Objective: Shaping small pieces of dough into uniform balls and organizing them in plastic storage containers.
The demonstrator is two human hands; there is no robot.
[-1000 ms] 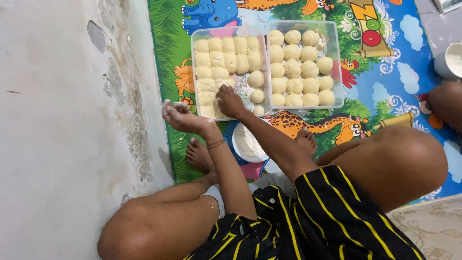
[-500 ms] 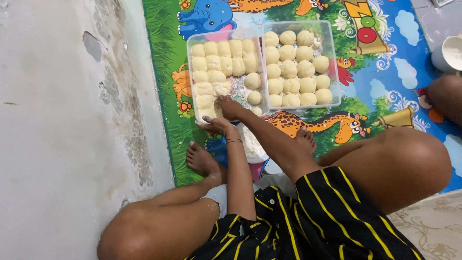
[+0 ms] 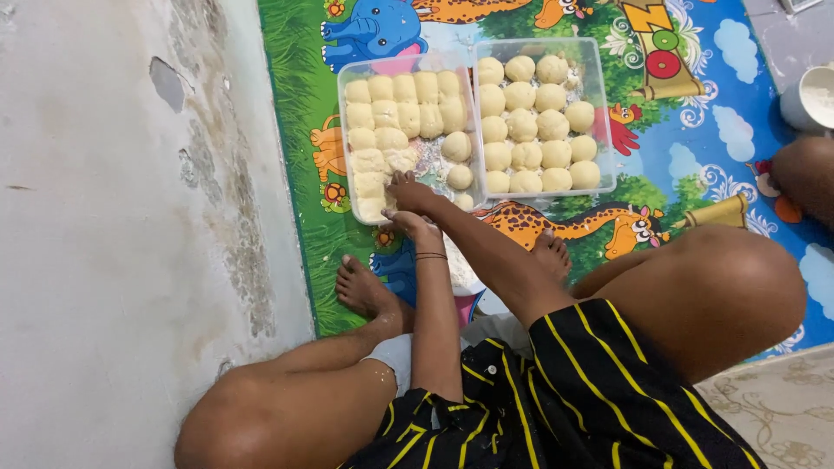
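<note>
On the floor mat (image 3: pixel 695 130), head view: two clear plastic trays are set side by side, touching. The right tray (image 3: pixel 599 113) is filled with round dough balls (image 3: pixel 534 126) in neat rows; little or no room is seen there. The left tray (image 3: pixel 347 148) is packed along its far rows and its left column, while the near right part is only thinly filled, with a few loose balls (image 3: pixel 458 148) on a floured bottom.

Both hands are held at the near edge of the left tray. The right hand (image 3: pixel 408 193) is laid over the tray's near corner, fingers bent down onto a dough ball that is mostly hidden; a closed grasp cannot be told for certain. The left hand (image 3: pixel 410 224) is kept just below it, at the tray rim, loosely curled; whether anything is held cannot be told. A thin bangle (image 3: pixel 430 256) is worn on that wrist.

Judged from the trays: one is done, the other roughly three-quarters filled, with the near right corner left to fill. A white bowl (image 3: pixel 459 269) is partly hidden under the forearms. A white cup (image 3: pixel 808 97) is seen at the mat's far right.
</note>
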